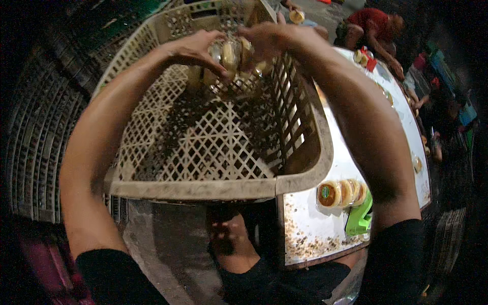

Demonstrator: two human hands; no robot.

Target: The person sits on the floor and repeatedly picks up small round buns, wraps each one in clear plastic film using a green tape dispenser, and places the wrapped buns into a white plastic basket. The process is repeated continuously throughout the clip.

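Over the far end of a pale, grimy lattice plastic crate point(193, 188), both my arms reach forward. Between my hands is a clear plastic pack of round cakes point(231, 55). My left hand point(201, 48) curves round its left side, thumb below and fingers above. On the other side my right hand point(267, 43) closes against the pack, its fingers partly blurred. More packed cakes point(262, 68) show dimly beneath my hands at the crate's far end. The near part of the crate's floor shows its open lattice.
A white table point(310, 229) with brown crumbs stands right of the crate. On it lie a wrapped row of round cakes point(341, 193) and a bright green tool point(360, 218). Stacked crates point(43, 117) line the left. A person in red point(373, 28) crouches beyond the table.
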